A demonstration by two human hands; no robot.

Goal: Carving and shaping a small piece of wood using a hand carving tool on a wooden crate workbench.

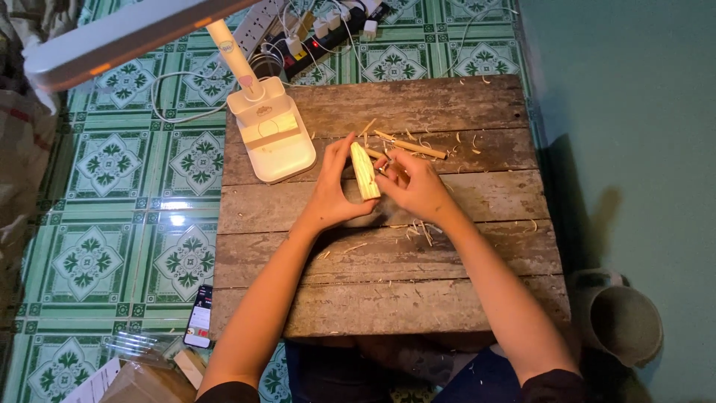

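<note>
One low table (447, 298) of about five rough, weathered grey planks, rectangular, set on green patterned floor tiles (97, 261). One white plastic desk lamp (272, 134), flat base on the table's far-left corner, long head overhanging. One dull round pot (623, 321) by the right wall. Two bare hands at table centre: left hand (335, 194), thumb & fingers closed round one pale wood piece (365, 172), short, tapered to a point, held upright just above the boards. Right hand (418, 186), fingers pinched on a small tool at the piece's edge; tool too hidden to identify. One thin wood stick (410, 145) lies behind the hands. One phone (199, 317) on floor, left. Many curled shavings (418, 231), approx. scattered over planks.
</note>
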